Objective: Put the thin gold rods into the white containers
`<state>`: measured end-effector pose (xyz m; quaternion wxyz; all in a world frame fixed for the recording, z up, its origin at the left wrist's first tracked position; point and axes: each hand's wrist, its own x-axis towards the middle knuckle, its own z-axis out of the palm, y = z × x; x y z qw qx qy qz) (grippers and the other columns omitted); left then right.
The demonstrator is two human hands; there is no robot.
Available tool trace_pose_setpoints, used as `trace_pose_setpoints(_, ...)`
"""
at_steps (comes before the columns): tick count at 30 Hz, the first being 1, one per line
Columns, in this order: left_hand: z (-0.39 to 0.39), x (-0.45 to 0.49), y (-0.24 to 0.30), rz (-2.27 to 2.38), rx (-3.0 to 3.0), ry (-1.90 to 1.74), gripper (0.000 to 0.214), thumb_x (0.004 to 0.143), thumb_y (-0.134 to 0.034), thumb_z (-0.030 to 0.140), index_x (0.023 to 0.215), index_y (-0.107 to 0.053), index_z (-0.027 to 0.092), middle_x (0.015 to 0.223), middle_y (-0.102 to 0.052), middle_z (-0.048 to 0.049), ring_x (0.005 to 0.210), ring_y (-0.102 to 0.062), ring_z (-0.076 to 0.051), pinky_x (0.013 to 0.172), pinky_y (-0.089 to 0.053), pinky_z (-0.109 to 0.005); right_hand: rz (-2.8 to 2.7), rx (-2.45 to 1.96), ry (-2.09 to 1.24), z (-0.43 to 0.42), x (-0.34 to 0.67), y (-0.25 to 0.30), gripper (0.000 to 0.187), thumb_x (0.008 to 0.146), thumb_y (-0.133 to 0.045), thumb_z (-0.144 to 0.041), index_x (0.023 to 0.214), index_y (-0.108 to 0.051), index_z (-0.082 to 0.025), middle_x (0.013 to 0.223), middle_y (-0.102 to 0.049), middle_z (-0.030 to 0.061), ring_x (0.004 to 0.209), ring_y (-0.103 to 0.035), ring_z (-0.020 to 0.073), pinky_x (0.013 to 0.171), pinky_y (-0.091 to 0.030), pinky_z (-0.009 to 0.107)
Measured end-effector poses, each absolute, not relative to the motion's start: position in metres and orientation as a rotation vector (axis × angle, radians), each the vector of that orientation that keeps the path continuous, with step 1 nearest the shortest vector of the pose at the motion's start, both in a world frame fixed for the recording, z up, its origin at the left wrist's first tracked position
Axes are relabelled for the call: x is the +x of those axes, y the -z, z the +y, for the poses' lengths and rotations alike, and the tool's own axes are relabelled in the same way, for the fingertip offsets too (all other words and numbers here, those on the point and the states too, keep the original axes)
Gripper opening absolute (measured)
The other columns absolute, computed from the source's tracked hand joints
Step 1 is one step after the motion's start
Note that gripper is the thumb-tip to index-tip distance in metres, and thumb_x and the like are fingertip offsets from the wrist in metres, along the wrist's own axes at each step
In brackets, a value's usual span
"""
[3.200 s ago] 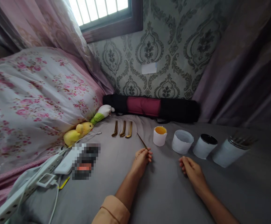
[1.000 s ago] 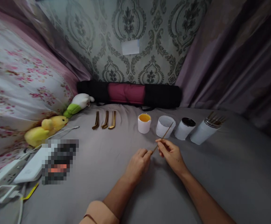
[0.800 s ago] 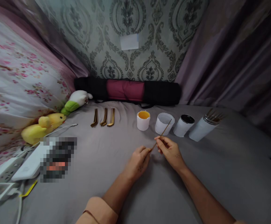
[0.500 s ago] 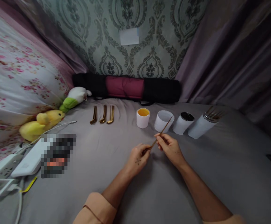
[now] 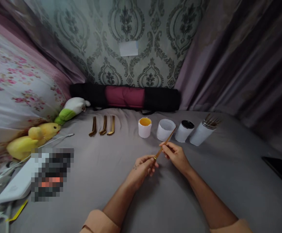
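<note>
A thin golden metal stick (image 5: 167, 141) slants up to the right between both hands. My right hand (image 5: 175, 154) pinches its middle. My left hand (image 5: 142, 165) holds its lower end with curled fingers. Both hands hover low over the grey bed sheet (image 5: 121, 187). Just beyond them stands a row of white cups: one with a yellow inside (image 5: 145, 127), one white inside (image 5: 165, 129), one dark inside (image 5: 184, 130), and a tilted one (image 5: 202, 132) holding several more sticks. Three bent golden sticks (image 5: 103, 125) lie side by side further left.
A black and maroon rolled bag (image 5: 125, 96) lies along the patterned wall. Yellow (image 5: 32, 139) and green-white (image 5: 71, 109) plush toys rest by the floral pillow (image 5: 14, 87). A white power bank (image 5: 16, 184), cables and a blurred patch are at left. A dark flat object (image 5: 280, 168) lies at right.
Earlier my left hand alone held the stick and my right hand rested on the sheet. My right hand has since taken hold of it too. The view has turned rightward and down.
</note>
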<state>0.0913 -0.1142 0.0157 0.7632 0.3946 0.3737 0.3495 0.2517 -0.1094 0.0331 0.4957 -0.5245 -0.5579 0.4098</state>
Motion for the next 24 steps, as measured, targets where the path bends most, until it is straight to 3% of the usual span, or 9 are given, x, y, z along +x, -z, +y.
trace_pose_setpoints(7, -0.115, 0.093, -0.011, 0.807, 0.785, -0.764, 0.04, 0.066, -0.06, 0.037, 0.093, -0.057, 0.009, 0.067, -0.058, -0.0045, 0.047, -0.046, -0.006, 0.042, -0.031, -0.019, -1.369, -1.297, -0.972, -0.113, 0.257, -0.048, 0.028, 0.075, -0.05, -0.037, 0.09, -0.062, -0.016, 0.056, -0.044, -0.0028, 0.047, -0.039, 0.007, 0.044, -0.033, 0.019)
trace_pose_setpoints(17, -0.116, 0.094, -0.003, 0.833, 0.78, -0.74, 0.036, 0.067, -0.059, 0.035, 0.092, -0.057, 0.009, 0.067, -0.058, -0.0046, 0.047, -0.046, -0.006, 0.04, -0.031, -0.018, -1.249, -1.335, -0.749, -0.107, 0.279, -0.075, 0.037, 0.077, -0.045, -0.045, 0.091, -0.061, -0.014, 0.066, -0.054, 0.0024, 0.047, -0.042, 0.0071, 0.042, -0.035, 0.02)
trace_pose_setpoints(24, -0.116, 0.093, 0.002, 0.798, 0.781, -0.76, 0.036, 0.069, -0.059, 0.036, 0.092, -0.057, 0.009, 0.068, -0.059, -0.0052, 0.048, -0.047, -0.006, 0.041, -0.032, -0.018, -1.215, -1.31, -0.689, -0.105, 0.288, -0.088, 0.034, 0.077, -0.046, -0.045, 0.087, -0.058, -0.015, 0.069, -0.058, 0.0028, 0.047, -0.044, 0.007, 0.042, -0.034, 0.02)
